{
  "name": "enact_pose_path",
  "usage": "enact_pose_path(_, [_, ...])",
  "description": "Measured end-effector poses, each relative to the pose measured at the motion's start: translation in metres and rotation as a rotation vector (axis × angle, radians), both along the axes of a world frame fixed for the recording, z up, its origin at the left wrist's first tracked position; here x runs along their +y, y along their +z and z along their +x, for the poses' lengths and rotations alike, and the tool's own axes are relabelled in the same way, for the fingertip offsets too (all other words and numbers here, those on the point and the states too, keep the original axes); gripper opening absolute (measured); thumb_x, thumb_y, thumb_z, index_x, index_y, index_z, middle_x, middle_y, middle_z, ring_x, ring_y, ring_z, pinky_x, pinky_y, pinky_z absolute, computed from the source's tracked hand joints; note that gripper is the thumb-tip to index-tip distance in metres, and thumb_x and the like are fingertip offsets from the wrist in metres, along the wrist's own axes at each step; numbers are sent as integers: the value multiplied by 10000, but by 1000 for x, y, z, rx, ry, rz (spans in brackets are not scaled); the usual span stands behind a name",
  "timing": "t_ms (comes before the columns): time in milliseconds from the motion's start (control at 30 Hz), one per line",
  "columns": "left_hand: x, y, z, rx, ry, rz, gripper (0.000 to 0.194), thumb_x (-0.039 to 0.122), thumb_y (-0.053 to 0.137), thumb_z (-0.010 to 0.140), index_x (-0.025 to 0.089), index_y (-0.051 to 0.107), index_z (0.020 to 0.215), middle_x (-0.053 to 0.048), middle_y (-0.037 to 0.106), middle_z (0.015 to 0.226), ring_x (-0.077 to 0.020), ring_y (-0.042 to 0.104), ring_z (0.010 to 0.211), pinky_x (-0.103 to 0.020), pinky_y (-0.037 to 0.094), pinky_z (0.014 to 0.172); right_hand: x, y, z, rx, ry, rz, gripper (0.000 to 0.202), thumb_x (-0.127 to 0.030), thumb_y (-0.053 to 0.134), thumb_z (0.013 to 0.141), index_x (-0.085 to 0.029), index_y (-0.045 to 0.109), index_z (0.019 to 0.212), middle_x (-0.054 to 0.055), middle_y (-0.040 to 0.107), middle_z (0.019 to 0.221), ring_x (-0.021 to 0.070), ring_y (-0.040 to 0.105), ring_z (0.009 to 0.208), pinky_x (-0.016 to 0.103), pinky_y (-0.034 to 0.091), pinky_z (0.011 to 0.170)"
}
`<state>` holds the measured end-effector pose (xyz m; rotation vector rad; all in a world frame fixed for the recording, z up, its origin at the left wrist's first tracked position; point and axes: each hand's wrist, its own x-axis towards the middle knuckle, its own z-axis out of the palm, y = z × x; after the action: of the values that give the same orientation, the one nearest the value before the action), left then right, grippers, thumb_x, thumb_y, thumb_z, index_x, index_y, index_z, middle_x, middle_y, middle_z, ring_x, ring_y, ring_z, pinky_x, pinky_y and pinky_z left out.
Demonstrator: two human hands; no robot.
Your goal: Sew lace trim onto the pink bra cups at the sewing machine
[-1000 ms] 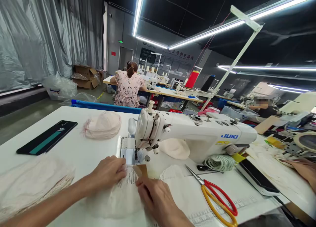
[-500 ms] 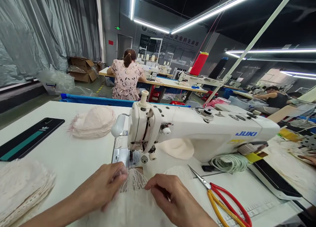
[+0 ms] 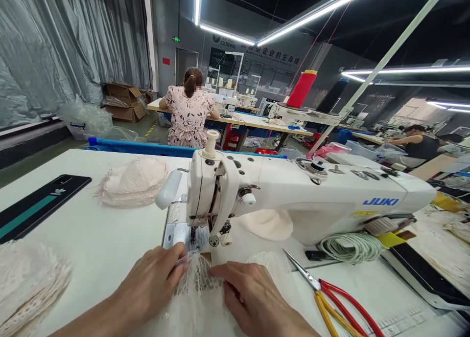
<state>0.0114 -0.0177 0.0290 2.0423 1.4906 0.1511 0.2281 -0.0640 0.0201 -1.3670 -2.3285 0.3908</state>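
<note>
A sheer white fabric with stringy fringe [image 3: 198, 277] lies in front of the white sewing machine [image 3: 286, 180], close to its presser foot [image 3: 193, 235]. My left hand [image 3: 156, 278] pinches the fabric's left edge, thumb against the bent fingers. On the other side, my right hand [image 3: 253, 293] has its index finger and thumb on the fringe, the other fingers curled under. Part of the fabric is hidden beneath both hands. Scissors [image 3: 319, 288] with red and yellow handles rest on the table to the right of my right hand.
Stacked pale fabric cups [image 3: 134, 183] and lace pieces [image 3: 31, 283] lie at left, near a black-and-green case [image 3: 44, 205]. A cream fabric piece [image 3: 270, 223] sits under the machine arm, with coiled pale cord [image 3: 350, 246] at right. Another person [image 3: 191, 109] sits ahead.
My right hand has shifted slightly left on the fringe, nearer my left hand. The fringed fabric looks more gathered between them. The camera view has turned slightly.
</note>
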Motion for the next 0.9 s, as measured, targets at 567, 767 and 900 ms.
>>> enact_pose_path(567, [5,-8,7,180,-71,70,152,198,349,883,236,472,963,-28,645,756,-249,645,769,-314,403,651,26,-24,-26,-138,266,378,315,-416,636,824,-128,600,947,84,653,957,210,571,804,338,424,679])
enact_pose_path(767, [10,-1,-5,379,-49,138,197,271,371,910,201,511,1029,-59,659,737,-304,649,755,-353,426,608,27,-24,-21,-167,254,360,399,-466,631,825,-116,598,1012,109,643,1029,221,570,842,357,423,712])
enact_pose_path(900, [1,-13,-20,476,-55,527,324,136,285,916,188,548,1097,-85,646,779,-285,635,683,-367,435,561,28,-22,-25,-146,264,397,407,-500,501,900,-117,589,1003,110,643,999,220,573,821,364,414,706])
